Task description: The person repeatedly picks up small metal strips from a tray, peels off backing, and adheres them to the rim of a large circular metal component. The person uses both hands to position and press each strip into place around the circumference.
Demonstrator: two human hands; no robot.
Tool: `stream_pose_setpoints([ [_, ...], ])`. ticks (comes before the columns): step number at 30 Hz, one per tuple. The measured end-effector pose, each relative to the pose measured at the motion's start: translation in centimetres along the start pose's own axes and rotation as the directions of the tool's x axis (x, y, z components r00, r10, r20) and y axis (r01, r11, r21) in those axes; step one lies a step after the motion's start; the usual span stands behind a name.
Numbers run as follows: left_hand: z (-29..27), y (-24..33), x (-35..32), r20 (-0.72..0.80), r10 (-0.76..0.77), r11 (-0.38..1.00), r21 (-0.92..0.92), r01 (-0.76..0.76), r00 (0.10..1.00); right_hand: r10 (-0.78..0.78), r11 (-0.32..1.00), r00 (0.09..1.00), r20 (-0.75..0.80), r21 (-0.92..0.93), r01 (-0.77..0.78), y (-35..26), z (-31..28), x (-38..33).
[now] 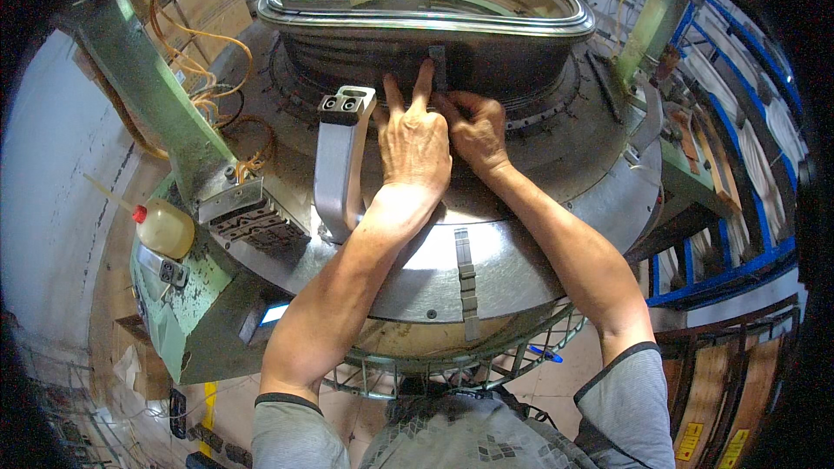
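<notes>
Where the silver-rimmed cylinder (347,57) is dark, the left hand (414,144) splays, the right hand's (479,134) hold unclear.

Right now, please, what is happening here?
A person works bare-handed at the dark wall of a round machine, below its bright rim. The left hand stretches two fingers up to a small upright metal piece; the right hand is curled near the piece's lower end. Whether either grips it is unclear. More small metal pieces lie in a row nearer the person.
</notes>
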State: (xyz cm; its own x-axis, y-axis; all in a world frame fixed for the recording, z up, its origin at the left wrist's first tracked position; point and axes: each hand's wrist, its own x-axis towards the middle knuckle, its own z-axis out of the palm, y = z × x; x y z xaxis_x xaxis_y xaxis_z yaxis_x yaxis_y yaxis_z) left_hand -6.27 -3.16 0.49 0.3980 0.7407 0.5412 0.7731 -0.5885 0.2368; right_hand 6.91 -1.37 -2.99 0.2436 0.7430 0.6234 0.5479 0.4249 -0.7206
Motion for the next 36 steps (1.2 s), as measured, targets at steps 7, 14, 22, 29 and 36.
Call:
stream_pose_setpoints([
  [7,0.33,-0.16,-0.10,-0.124,0.069,0.997,0.037,-0.065,0.990,0.011,1.000,1.000,-0.006,-0.002,-0.011,-0.05,0.08,-0.07],
  [14,0.25,-0.13,-0.12,-0.105,0.064,0.997,0.054,-0.058,0.992,0.016,0.996,1.000,0.007,-0.085,-0.015,0.26,0.01,0.02],
  [22,0.31,-0.12,-0.06,-0.117,0.063,0.997,0.041,-0.059,0.991,-0.014,0.998,1.000,0.010,-0.065,0.015,0.36,-0.04,0.01],
  [29,0.34,-0.14,-0.07,-0.116,0.064,0.997,0.043,-0.060,0.991,-0.014,0.999,1.000,0.002,-0.035,0.014,0.62,0.06,0.03],
  [36,0.30,-0.07,0.00,-0.095,0.047,0.999,0.021,-0.045,0.994,-0.021,0.998,1.000,-0.011,-0.066,0.020,0.46,0.04,0.02],
])
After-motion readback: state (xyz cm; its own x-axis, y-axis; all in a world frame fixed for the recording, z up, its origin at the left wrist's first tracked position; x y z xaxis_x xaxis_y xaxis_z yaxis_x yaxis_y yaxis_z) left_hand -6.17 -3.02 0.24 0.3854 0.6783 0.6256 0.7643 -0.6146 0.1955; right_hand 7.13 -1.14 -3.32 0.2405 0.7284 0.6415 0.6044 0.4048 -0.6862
